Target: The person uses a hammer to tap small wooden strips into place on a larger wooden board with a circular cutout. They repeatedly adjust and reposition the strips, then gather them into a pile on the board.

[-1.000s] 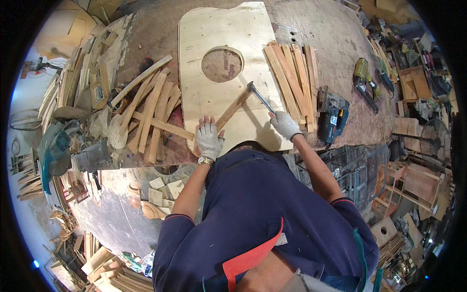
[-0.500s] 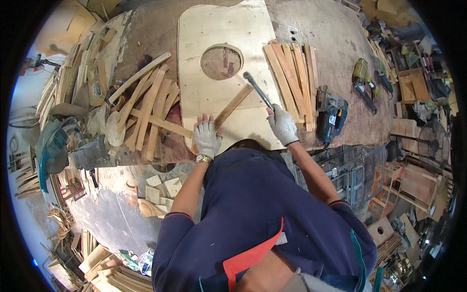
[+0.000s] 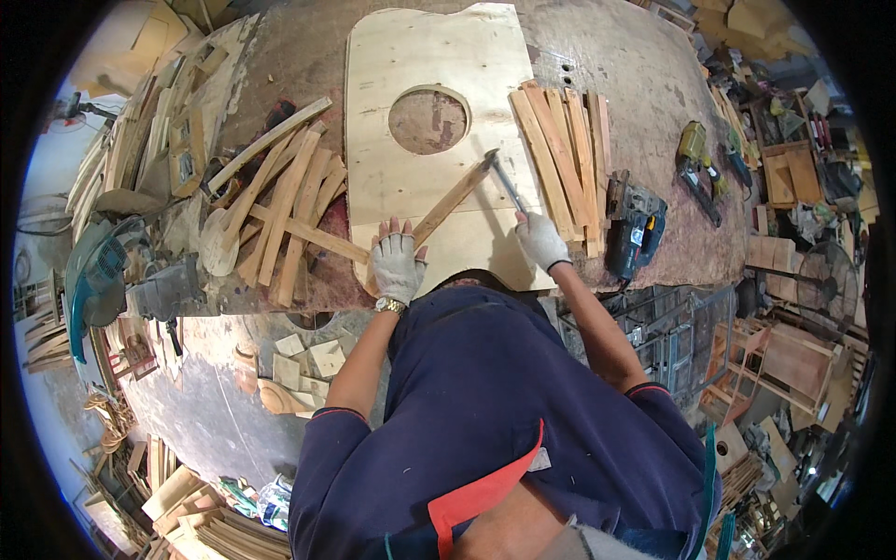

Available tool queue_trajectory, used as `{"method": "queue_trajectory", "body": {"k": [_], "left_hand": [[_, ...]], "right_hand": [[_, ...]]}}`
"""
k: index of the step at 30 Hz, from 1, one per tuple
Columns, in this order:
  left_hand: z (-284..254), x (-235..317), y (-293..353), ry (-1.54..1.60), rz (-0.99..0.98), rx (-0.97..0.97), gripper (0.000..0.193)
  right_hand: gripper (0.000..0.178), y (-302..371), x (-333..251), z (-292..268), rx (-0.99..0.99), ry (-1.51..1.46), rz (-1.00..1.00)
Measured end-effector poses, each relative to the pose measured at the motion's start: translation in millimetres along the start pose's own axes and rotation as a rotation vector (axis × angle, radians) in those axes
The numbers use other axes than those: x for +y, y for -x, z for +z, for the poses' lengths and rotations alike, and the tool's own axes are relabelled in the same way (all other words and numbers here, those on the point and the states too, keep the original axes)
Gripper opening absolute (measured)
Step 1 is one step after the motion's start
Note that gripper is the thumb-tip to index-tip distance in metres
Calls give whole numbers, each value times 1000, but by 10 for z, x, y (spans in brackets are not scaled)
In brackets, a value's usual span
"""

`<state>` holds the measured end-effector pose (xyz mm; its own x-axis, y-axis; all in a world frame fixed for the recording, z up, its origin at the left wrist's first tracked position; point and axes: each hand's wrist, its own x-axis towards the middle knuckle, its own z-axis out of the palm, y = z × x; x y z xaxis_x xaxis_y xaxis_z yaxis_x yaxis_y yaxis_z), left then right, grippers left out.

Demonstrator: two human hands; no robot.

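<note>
My right hand [image 3: 541, 243], in a white fingerless glove, is closed round the metal handle of a hammer [image 3: 509, 185]. The hammer's dark head is at the upper end of a short wooden strip [image 3: 453, 203]; I cannot tell if they touch. The strip lies slantwise on a pale plywood panel [image 3: 434, 51] with a round hole and curved cut-outs at its ends. My left hand [image 3: 399, 266], gloved the same way, lies with fingers stretched out on the panel's near left part, over the strip's lower end. Another strip [image 3: 327, 241] reaches toward it from the left.
Several wooden strips [image 3: 560, 159] lie right of the hole, beside a jigsaw [image 3: 637, 229]. A loose pile of strips [image 3: 294, 205] lies on the left. A green-yellow power tool [image 3: 693, 149] rests farther right. A teal saw [image 3: 98, 271] stands at the left edge.
The hammer head has swung down and left onto or just over the strip's upper end. My right hand has tilted with it and moved slightly. My left hand has stayed in place.
</note>
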<state>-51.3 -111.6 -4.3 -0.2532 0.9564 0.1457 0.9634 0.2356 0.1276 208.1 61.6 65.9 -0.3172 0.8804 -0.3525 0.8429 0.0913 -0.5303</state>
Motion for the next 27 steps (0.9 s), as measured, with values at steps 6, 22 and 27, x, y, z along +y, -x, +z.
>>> {"method": "queue_trajectory", "body": {"k": [6, 22, 27], "left_hand": [[42, -42, 26, -30, -27, -66, 69], [30, 9, 11, 17, -45, -29, 71], [36, -38, 109, 33, -65, -88, 69]], "right_hand": [[43, -69, -660, -559, 212, -59, -162], [31, -13, 335, 211, 50, 167, -164], [31, 243, -101, 156, 149, 121, -70]]}}
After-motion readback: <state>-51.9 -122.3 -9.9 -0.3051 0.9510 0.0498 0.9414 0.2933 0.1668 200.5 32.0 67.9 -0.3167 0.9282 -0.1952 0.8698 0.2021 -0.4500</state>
